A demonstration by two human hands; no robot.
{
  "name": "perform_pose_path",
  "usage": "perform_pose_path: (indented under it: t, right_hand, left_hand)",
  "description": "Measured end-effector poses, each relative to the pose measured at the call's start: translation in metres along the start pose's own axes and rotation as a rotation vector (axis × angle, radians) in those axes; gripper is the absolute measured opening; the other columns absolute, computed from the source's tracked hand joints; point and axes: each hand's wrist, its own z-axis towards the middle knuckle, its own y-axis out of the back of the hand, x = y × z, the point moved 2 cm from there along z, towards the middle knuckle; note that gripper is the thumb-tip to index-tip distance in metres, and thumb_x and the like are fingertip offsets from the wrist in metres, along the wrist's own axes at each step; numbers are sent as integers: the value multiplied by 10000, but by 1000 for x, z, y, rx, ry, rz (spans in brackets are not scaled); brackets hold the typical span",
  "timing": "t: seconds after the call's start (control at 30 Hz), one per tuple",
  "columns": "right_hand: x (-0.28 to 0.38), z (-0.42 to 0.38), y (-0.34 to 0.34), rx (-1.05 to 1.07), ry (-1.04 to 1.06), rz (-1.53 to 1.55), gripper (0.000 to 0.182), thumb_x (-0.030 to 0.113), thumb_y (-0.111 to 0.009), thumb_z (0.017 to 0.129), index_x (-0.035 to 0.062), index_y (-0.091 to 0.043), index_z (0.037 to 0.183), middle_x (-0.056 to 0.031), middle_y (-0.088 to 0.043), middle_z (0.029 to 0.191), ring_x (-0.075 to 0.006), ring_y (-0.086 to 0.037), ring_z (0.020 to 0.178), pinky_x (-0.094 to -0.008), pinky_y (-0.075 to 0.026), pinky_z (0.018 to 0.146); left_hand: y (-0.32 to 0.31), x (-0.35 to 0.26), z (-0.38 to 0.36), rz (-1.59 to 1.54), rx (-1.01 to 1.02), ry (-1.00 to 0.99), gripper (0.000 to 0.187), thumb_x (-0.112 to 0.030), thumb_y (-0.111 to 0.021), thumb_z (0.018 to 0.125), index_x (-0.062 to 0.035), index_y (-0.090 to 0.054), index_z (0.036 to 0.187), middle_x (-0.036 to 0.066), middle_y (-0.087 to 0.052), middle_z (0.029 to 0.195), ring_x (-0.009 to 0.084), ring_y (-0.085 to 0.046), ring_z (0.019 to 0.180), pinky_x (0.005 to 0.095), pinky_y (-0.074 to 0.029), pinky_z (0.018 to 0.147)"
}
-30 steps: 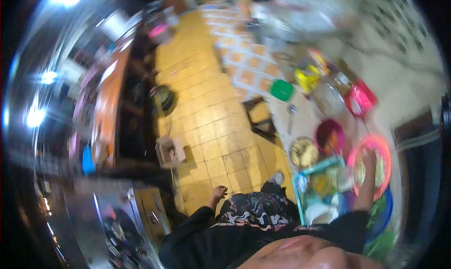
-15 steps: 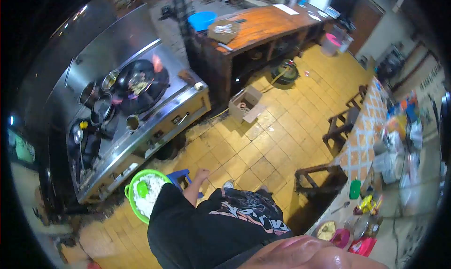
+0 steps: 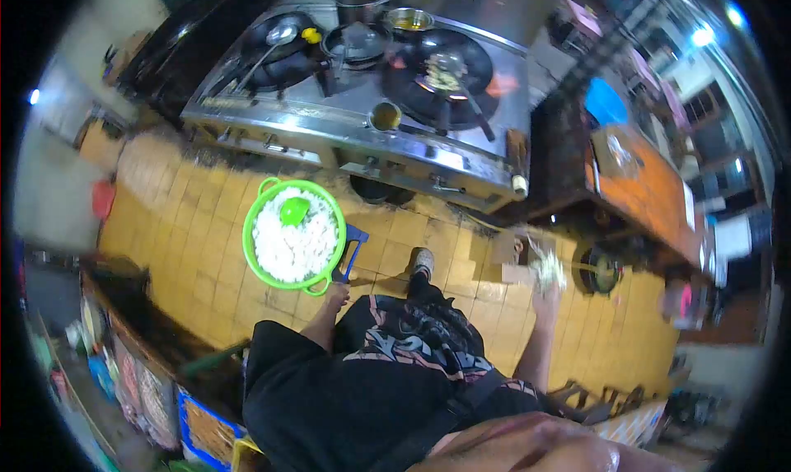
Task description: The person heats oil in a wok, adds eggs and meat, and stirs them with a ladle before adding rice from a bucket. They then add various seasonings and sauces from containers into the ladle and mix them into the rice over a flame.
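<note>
Above the tiled floor, my right hand (image 3: pixel 547 293) is closed around a bunch of pale green-white shredded cabbage (image 3: pixel 547 268), whose strands stick up past the fingers. My left hand (image 3: pixel 337 296) hangs at my side just below a bright green basket (image 3: pixel 250 243), its fingers loosely apart with nothing visible in them. White rice (image 3: pixel 288 240) fills the basket, and a green scoop (image 3: pixel 294 212) lies on top. Part of a blue stool (image 3: pixel 354 245) shows beside the basket. On the stove ahead, a black wok (image 3: pixel 404 81) holds pale food pieces (image 3: pixel 443 74) and a long-handled ladle.
The steel stove (image 3: pixel 329 134) spans the front, with flames around the wok. A second wok (image 3: pixel 276 72), a pot (image 3: pixel 360 2) and a metal cup (image 3: pixel 385 116) stand on it. An open cardboard box (image 3: pixel 512 254) sits on the floor to the right, near a wooden counter (image 3: pixel 638 175).
My view has turned left, so the stove now lies straight ahead. My right hand has come into view holding shredded cabbage. My left hand still hangs near the basket.
</note>
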Motion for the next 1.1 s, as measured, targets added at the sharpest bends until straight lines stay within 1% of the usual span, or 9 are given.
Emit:
perform_pose_path:
  t: [0.1,0.17,0.27,0.57,0.67,0.83,0.87,0.9,1.1]
  right_hand:
    - [67,172,-147,139,-405,705,246,120,-533,863,28,-560,1090,-106,-606,1046,-224,-602,907,-338,-520,696]
    - [109,252,-229,474,-335,780,335,121,-533,843,16,-523,1161,-136,-604,1111,-272,-596,1021,-383,-517,794]
    - [159,328,-321,649,-431,856,467,204,-453,853,6,-424,1274,-177,-475,1319,-356,-470,1196,-536,-318,1032]
    - [-21,453,-398,922,1,-860,526,226,-606,834,20,-424,1282,-187,-567,1095,-367,-607,839,-526,-518,679]
    - [4,364,-358,851,-838,-122,228,178,-564,859,-3,-479,970,-102,-541,811,-242,-560,624,-378,-490,525]
    - [66,379,-346,776,-97,-652,258,187,-547,816,10,-578,1001,-90,-566,710,-215,-585,657,-399,-504,598]
    - [40,422,-333,740,606,-1025,362,170,-553,809,-17,-552,1119,-166,-639,847,-307,-627,755,-432,-500,695]
    - [109,387,-333,825,601,-1052,410,164,-565,807,5,-518,1181,-239,-635,984,-404,-616,882,-450,-477,777]
    - [227,302,-334,854,455,-1436,395,98,-542,798,8,-533,1183,-262,-595,1078,-397,-560,1054,-458,-451,874]
  left_hand:
    - [21,69,16,329,90,-642,158,-206,-573,830,-66,-585,758,62,-578,635,197,-586,524,340,-453,429]
    - [9,86,18,1052,218,-348,153,-213,-554,850,-77,-580,787,69,-574,641,197,-606,563,356,-471,465]
    - [-29,47,-56,-268,-246,254,146,-195,-559,846,-58,-587,803,66,-581,651,189,-604,590,356,-464,478]
    - [-109,84,-58,-7,-546,30,284,-209,-624,783,0,-645,974,157,-666,899,286,-644,782,356,-501,732]
    - [-115,43,-105,-3,-1134,261,307,-235,-626,754,-16,-628,968,174,-659,885,318,-614,936,374,-478,795]
    - [-61,57,-84,109,-1682,24,337,-88,-560,807,7,-509,1126,186,-582,998,321,-576,930,395,-434,837]
    - [-38,14,-100,-193,-1375,252,401,-75,-567,796,17,-480,1177,221,-541,1118,357,-534,1031,401,-422,882]
    - [-27,-4,-101,-485,-1480,-143,422,-59,-562,787,34,-472,1189,255,-481,1233,403,-485,1115,431,-400,922]
    - [31,-137,-70,146,-1366,-121,452,-149,-630,793,45,-482,1174,225,-500,1173,384,-468,1097,431,-383,942]
